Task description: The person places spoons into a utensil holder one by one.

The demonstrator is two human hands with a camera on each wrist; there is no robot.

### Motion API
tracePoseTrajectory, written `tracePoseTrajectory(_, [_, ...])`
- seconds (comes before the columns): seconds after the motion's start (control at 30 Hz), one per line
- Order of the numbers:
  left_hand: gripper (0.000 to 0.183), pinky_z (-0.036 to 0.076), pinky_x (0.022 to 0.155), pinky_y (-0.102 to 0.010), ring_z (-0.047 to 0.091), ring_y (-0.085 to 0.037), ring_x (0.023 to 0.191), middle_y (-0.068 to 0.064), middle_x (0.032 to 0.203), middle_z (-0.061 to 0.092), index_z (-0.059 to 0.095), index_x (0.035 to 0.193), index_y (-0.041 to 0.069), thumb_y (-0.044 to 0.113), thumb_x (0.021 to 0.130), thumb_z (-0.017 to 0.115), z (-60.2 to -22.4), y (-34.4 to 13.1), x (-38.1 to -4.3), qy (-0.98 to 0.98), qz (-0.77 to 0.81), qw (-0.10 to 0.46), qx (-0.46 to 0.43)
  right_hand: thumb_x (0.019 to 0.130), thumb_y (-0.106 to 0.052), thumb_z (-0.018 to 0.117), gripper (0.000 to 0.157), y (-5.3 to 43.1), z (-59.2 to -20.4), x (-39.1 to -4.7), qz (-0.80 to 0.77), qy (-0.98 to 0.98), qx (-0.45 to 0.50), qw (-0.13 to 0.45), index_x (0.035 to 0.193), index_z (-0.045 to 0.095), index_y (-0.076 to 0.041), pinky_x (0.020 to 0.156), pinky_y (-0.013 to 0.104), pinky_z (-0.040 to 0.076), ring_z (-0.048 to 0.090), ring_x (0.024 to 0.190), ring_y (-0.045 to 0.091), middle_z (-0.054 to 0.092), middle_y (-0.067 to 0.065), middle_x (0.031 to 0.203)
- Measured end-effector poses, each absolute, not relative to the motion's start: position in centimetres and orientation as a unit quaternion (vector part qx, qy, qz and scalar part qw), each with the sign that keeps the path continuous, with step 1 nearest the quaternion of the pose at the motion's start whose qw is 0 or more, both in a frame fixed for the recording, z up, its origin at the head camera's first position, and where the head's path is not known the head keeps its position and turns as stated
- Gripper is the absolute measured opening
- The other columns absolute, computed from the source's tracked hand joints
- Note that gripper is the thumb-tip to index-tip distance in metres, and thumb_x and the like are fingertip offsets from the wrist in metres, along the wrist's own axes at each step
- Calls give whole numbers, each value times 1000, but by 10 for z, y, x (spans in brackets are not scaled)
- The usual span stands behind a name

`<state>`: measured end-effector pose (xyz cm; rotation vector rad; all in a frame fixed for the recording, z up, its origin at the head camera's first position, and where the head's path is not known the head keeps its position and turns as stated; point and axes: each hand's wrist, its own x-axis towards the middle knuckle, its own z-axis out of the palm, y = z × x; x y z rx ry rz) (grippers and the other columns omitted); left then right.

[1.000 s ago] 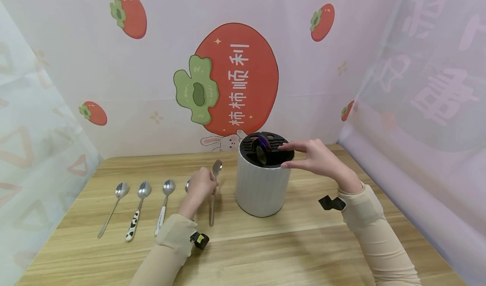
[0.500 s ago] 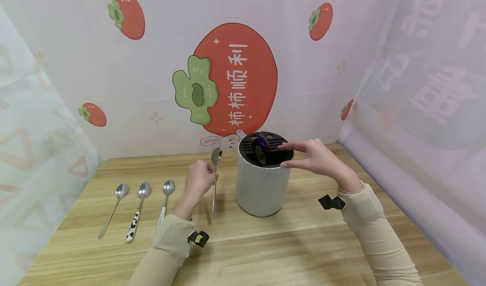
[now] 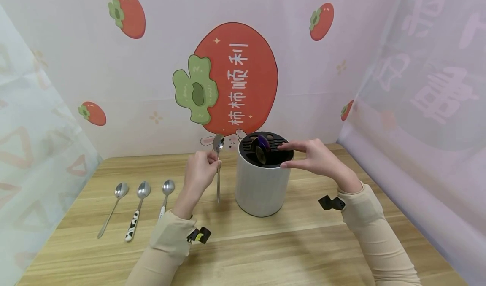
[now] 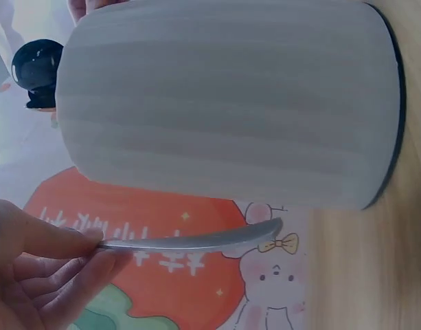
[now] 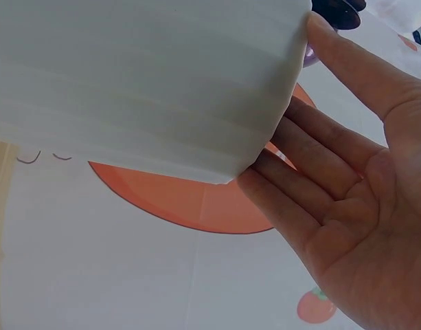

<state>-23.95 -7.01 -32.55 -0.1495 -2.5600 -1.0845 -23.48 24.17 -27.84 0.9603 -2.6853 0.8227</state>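
My left hand (image 3: 200, 172) pinches a metal spoon (image 3: 218, 180) by its upper handle, near the bowl. The spoon hangs upright, bowl upward, above the table and left of the utensil holder (image 3: 262, 193). In the left wrist view the spoon's handle (image 4: 189, 242) sticks out past my thumb and fingertips, apart from the holder's wall. My right hand (image 3: 317, 159) rests on the holder's right rim with fairly straight fingers. From the right wrist view, the thumb (image 5: 354, 65) touches the top edge. A dark purple-sheened utensil head (image 3: 263, 144) stands in the holder's black slotted top.
On the wooden table (image 3: 265, 252) at left lie a plain metal spoon (image 3: 120, 190), a spoon with a cow-print handle (image 3: 133, 227) and a spoon with a white handle (image 3: 168, 187), partly hidden by my left sleeve. A printed cloth (image 3: 159, 66) hangs behind.
My left hand has risen and lifted the spoon off the table. A spoon bowl showing beside that hand earlier is out of sight now. My right hand stays on the holder.
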Motion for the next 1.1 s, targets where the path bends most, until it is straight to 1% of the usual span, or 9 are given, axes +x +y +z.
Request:
tracePoseTrajectory(0.1, [4,45,55,-25,63,-14,61,-5,70,70,69,80,4,8,80,71,-320,-68,-237,-895,-400,188,-60,79,-39,75,47,242,-278,-235,276,-901,323,87,120,66,-17,99,47,45,59,117,23,65,5,123])
tracePoseTrajectory(0.27, [6,47,54,-25,63,-14,60,-7,73,71,69,83,3,8,81,72,-310,-66,-232,-880,-414,219,-79,79,-39,75,47,241,-278,-234,274,-902,322,88,120,66,-16,99,47,45,59,117,23,65,5,123])
tracePoseTrajectory(0.5, [7,45,53,-26,63,-15,61,-7,71,70,69,82,4,10,82,72,-295,-63,-224,-862,-421,263,-100,79,-39,75,48,241,-277,-234,275,-902,320,88,119,66,-16,98,47,45,59,117,23,65,5,123])
tracePoseTrajectory(0.63, [9,45,54,-27,62,-15,60,-5,70,70,69,81,5,13,82,72,-289,-61,-223,-859,-420,274,-104,78,-40,75,48,241,-277,-233,276,-902,319,88,119,67,-16,98,47,45,59,118,23,65,5,123])
tracePoseTrajectory(0.83, [9,42,53,-26,61,-14,57,-5,68,69,68,80,4,12,82,73,-283,-58,-221,-847,-428,295,-114,78,-40,75,48,241,-277,-233,275,-902,320,89,119,67,-16,99,46,45,59,117,22,65,4,122])
tracePoseTrajectory(1.1, [11,45,54,-27,63,-14,59,-6,69,69,68,80,3,13,83,73,-272,-56,-221,-816,-440,349,-136,77,-40,76,48,241,-277,-232,274,-903,318,93,118,68,-16,99,44,46,59,118,22,65,4,122])
